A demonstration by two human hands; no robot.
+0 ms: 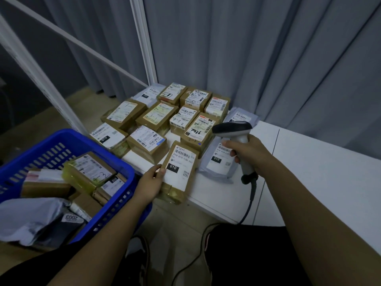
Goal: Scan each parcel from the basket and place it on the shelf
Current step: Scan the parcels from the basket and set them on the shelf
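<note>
My left hand [151, 181] grips the near left edge of a brown cardboard parcel [179, 170] with a white label marked 010, held at the front edge of the white shelf [299, 162]. My right hand [248, 152] grips the handle of a grey-and-black barcode scanner [237, 133], its head above and to the right of that parcel. The blue plastic basket [68, 141] sits at the lower left with several boxes and grey mailer bags inside.
Several labelled brown parcels [162, 114] lie in rows on the shelf's far left part. A grey mailer bag [218, 162] lies under the scanner. The scanner's cable [250, 201] hangs down to the floor. White frame posts [144, 38] and grey curtains stand behind.
</note>
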